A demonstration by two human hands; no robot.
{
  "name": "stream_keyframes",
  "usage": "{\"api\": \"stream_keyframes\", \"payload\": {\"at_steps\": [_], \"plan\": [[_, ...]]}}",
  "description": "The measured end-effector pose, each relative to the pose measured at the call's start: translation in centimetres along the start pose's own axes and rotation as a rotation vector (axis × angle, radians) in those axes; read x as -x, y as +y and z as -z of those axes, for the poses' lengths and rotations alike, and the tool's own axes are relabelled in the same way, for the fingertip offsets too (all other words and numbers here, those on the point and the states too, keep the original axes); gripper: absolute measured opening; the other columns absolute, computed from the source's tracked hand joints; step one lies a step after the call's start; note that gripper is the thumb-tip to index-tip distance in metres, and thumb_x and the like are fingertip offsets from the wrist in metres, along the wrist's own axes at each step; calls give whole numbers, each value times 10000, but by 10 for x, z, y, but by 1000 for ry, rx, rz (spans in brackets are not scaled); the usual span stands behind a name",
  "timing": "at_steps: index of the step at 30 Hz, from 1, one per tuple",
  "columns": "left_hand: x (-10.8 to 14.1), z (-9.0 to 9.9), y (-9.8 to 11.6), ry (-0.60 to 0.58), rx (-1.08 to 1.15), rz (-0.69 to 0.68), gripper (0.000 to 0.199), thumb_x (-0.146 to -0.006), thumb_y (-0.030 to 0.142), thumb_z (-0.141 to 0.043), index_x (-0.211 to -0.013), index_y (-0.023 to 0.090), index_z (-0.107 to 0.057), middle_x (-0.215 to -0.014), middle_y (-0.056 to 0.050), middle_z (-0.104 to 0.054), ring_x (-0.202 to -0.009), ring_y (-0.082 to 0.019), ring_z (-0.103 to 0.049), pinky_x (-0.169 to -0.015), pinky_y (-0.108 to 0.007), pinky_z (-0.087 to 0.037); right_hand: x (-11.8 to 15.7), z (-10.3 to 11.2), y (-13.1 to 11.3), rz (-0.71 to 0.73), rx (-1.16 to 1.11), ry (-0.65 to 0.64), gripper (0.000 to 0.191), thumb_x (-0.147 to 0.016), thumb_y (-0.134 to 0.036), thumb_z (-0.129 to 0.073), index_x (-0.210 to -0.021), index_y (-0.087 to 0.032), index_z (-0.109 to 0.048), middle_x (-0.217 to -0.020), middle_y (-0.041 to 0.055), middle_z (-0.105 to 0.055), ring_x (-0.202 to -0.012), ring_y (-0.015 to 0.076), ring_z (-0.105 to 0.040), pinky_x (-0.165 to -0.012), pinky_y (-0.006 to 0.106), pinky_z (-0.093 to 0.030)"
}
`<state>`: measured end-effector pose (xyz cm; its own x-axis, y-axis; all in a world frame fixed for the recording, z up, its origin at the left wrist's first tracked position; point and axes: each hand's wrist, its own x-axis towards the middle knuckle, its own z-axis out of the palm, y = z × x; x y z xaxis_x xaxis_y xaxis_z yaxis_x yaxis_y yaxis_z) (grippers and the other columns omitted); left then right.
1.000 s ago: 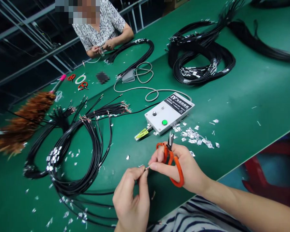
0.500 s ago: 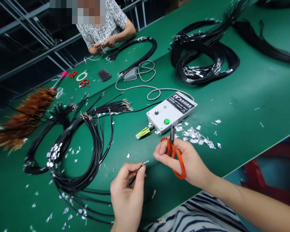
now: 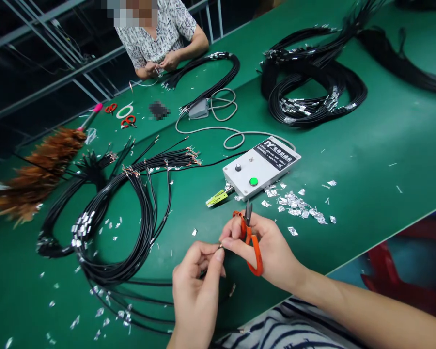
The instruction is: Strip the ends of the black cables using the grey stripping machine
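Note:
Low in the head view, my left hand (image 3: 198, 291) pinches the end of a black cable between thumb and fingertips. Touching that same cable end are the thumb and index finger of my right hand (image 3: 269, 247), which also holds orange-handled scissors (image 3: 255, 254), blades pointing up. Above my hands lies a white control box (image 3: 262, 167) with a green button and a knob, and a yellow-green clip (image 3: 217, 198) at its front. Left of my left hand is a coiled bundle of black cables (image 3: 143, 228) with silver tags and stripped ends.
Foil scraps (image 3: 294, 206) lie right of the box. More cable coils (image 3: 312, 106) rest at the back right. A feather duster (image 3: 47, 165) lies at the left. Across the green table (image 3: 366, 169), a person (image 3: 160, 43) works with both hands near red scissors (image 3: 128, 121).
My right hand has moved left and down with the scissors, and its fingertips now meet the cable end in my left hand. A foil scrap now lies just right of my right hand.

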<state>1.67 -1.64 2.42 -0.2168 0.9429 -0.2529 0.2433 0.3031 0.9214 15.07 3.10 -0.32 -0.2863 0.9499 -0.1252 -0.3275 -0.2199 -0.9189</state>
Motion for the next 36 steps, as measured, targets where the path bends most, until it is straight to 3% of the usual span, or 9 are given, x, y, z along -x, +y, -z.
{"api": "stream_keyframes", "payload": {"at_steps": [4, 9, 15, 20, 30, 36], "plan": [[2, 3, 2, -15, 67, 79, 263, -823, 398, -676, -755, 147, -635, -551, 16, -551, -463, -72, -445, -417, -157, -337, -1, -6, -1, 55, -52, 46, 295, -785, -303, -738, -684, -202, -480, -758, -12, -615, -714, 128, -580, -712, 263, -484], [1, 9, 0, -29, 203, 236, 373, -765, 493, -730, -759, 141, -611, -523, 28, -518, -470, -56, -403, -401, -118, -251, -9, 7, -15, 138, -9, 198, 318, -794, -296, -726, -699, -219, -432, -749, -22, -589, -677, 118, -549, -667, 251, -479], [-5, 10, 6, -101, 314, 308, 462, -682, 554, -779, -715, 132, -592, -488, 37, -507, -418, -30, -317, -373, -116, -193, -7, 13, -11, -14, 69, -50, 208, -811, -303, -717, -768, -204, -539, -875, 28, -671, -852, 167, -638, -826, 318, -508], [-4, 11, 6, -127, 317, 286, 435, -714, 538, -757, -723, 130, -605, -489, 40, -503, -408, -26, -297, -366, -125, -183, -7, 10, -3, -137, -12, -222, 257, -783, -334, -757, -772, -191, -544, -897, 38, -690, -803, 158, -645, -783, 313, -514], [-3, 5, 6, -134, 193, 220, 388, -746, 500, -725, -685, 140, -597, -496, 33, -508, -402, -37, -300, -370, -155, -186, -4, 10, -8, -19, 151, -168, 201, -798, -293, -730, -765, -199, -556, -788, 15, -678, -730, 153, -632, -712, 287, -502], [-5, 5, 6, -151, 182, 207, 359, -755, 469, -709, -666, 146, -579, -498, 26, -513, -411, -48, -329, -372, -156, -203, -2, 18, -6, 277, 537, -212, 65, -849, -183, -604, -798, -213, -578, -804, 26, -671, -739, 177, -611, -695, 314, -476]]}}
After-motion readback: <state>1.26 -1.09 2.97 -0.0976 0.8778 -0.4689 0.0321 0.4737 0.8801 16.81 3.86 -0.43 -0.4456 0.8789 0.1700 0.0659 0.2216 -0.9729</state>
